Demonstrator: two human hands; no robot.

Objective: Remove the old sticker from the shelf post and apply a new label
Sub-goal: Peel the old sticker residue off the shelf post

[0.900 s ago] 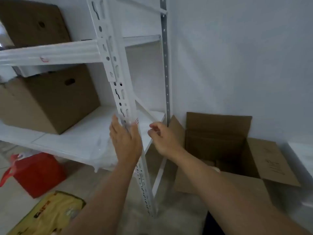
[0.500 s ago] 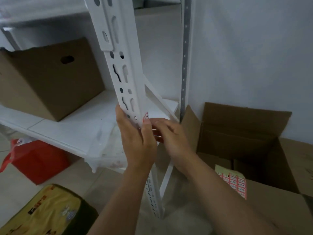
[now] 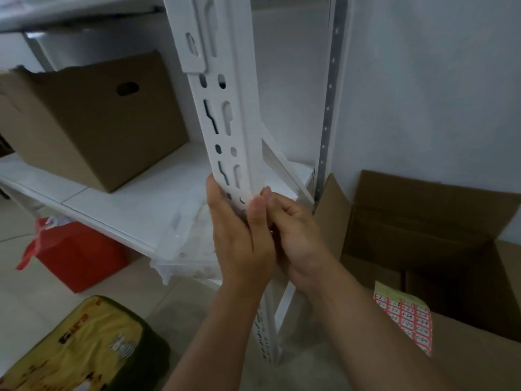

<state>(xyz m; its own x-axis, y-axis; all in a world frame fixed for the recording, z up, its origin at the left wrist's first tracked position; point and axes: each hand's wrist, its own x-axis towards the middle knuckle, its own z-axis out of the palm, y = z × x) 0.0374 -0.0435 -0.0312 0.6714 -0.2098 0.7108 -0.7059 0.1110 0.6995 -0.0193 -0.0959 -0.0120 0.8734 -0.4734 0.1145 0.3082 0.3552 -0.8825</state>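
At frame centre the white slotted shelf post (image 3: 228,131) was grasped by the left hand (image 3: 239,238), thumb on its front corner, while the curled fingers of the right hand (image 3: 296,235) pinched at its right edge, the hands hiding any sticker there; a red-and-yellow label sheet (image 3: 406,314) lay on the open cardboard box (image 3: 439,221) at lower right.

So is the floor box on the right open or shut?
Open: the cardboard box has its flaps up, its dark inside showing.
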